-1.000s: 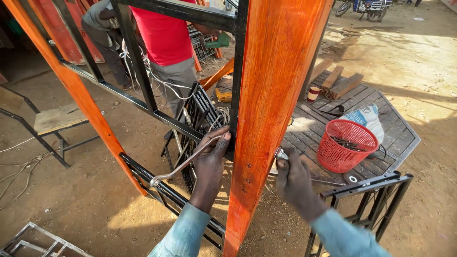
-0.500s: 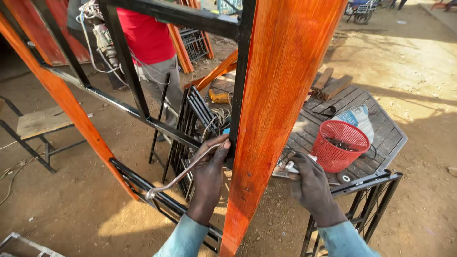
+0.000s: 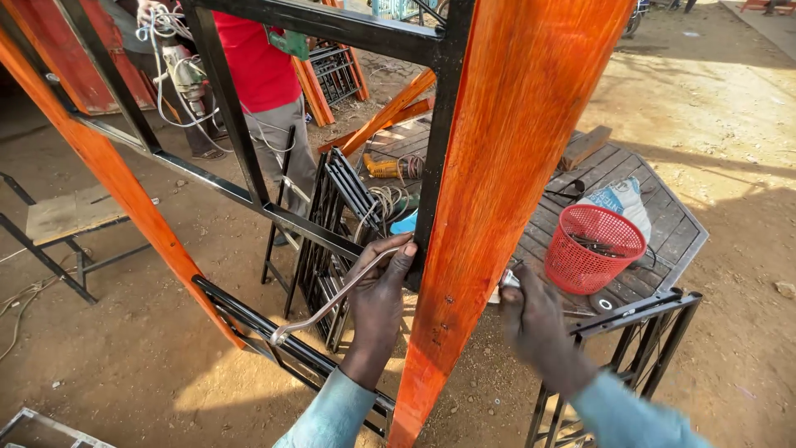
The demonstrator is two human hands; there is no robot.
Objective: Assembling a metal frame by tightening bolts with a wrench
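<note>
My left grip (image 3: 377,303) is pinched around the top of a bent metal crank handle (image 3: 327,307), against the black steel frame (image 3: 435,166). My right grip (image 3: 535,319) is pressed together on a small metal piece (image 3: 507,280) behind the orange wooden plank (image 3: 497,207). Beyond it, a red basket (image 3: 593,249) sits on the slatted tabletop (image 3: 663,224).

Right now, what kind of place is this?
Likely an open-air metal and furniture workshop: bare dirt ground, black steel frames stacked upright, and a red basket of small parts on a slatted work table.
</note>
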